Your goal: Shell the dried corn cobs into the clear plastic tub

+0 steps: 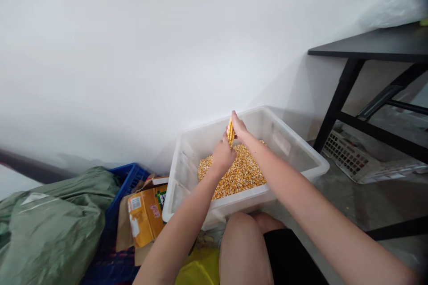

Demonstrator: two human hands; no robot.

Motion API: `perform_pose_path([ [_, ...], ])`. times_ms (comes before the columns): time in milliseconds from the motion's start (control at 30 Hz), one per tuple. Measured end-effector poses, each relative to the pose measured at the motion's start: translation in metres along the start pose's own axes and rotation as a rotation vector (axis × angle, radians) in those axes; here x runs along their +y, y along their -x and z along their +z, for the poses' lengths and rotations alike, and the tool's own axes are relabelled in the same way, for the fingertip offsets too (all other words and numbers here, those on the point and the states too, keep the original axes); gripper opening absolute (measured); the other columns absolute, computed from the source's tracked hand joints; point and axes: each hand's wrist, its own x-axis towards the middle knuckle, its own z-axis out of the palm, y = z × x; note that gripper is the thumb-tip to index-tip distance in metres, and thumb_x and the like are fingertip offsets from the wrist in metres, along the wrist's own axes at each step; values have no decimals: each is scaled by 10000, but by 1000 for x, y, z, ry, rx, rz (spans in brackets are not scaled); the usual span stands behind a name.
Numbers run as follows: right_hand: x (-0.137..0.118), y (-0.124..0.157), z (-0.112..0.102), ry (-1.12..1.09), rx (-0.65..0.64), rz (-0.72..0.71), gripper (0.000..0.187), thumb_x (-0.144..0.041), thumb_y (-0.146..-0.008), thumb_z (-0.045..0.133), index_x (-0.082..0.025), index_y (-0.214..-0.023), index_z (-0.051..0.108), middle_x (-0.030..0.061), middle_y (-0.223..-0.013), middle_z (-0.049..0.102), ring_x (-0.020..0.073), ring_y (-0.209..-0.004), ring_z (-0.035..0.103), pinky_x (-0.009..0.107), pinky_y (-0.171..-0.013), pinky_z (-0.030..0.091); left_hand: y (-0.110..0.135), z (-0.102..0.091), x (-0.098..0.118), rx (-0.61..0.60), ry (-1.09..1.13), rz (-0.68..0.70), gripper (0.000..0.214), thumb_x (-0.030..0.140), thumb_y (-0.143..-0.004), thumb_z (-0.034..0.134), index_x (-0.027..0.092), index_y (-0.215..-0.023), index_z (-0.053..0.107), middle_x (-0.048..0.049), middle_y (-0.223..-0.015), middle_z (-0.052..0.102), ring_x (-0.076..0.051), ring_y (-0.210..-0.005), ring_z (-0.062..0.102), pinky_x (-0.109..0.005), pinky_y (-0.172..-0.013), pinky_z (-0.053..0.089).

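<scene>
A white wall [100, 53] fills the upper frame. A translucent plastic bin [267, 127] is seen on the concrete floor [354, 200], just in front of the wall. To the right of the bin stands a black tabletop [371, 44] on black legs, with a clear plastic bag [394, 9] on its far end. Below the tabletop, a white plastic crate [351, 160] is lying tilted on the floor, right of the bin and well apart from it. To the left of the bin, a green woven sack [50, 227] is heaped over a blue plastic crate [129, 178], and a torn cardboard box with orange print [145, 213] is pressed close to the bin's left wall. In front of the bin, the person's knees [244, 240], black shorts [290, 258] and a yellow plastic bag [200, 269] are visible.

Loose corn kernels [234, 173] are spread over the bin's floor. A corn cob [230, 132] is held nearly upright, slightly tilted, between the hands, above the kernels and inside the bin's rim. The left hand [222, 156] is closed around the cob's lower part. The right hand [239, 127] is closed on its upper end.
</scene>
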Motion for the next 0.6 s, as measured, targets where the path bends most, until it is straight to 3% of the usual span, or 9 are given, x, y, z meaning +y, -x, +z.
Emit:
perform_pose_path([
  [133, 6, -3, -2, 59, 161, -4, 674, -713, -875, 206, -197, -787, 631, 83, -650, 649, 220, -643, 645, 308, -614, 509, 1, 2, 7, -33, -123, 8, 739, 172, -800, 433, 132, -1489, 169, -210, -1104, 612, -315, -915, 647, -386, -791, 472],
  [300, 6, -5, -10, 119, 185, -134, 667, -664, -901, 227, -184, -685, 637, 105, -608, 640, 250, -692, 655, 317, -648, 505, -1, 5, 3, -39, -12, 74, 734, 151, -790, 435, 111, -1476, 176, -189, -1095, 632, -290, -959, 636, -369, -835, 461],
  [433, 4, -5, -12, 51, 152, -146, 532, -577, -920, 319, -184, -749, 634, 66, -583, 614, 234, -662, 643, 305, -604, 503, -1, 5, -2, -13, 151, 124, 682, 160, -784, 438, 126, -1442, 262, -156, -1142, 633, -278, -1001, 622, -366, -874, 455],
  [600, -3, 0, -13, -174, 4, 33, 409, -476, -951, 326, -180, -786, 555, 27, -588, 587, 175, -504, 580, 316, -534, 511, -6, 1, -7, 49, 256, 118, 634, 168, -766, 467, 187, -1392, 365, -100, -1273, 581, -268, -1127, 571, -362, -939, 438],
])
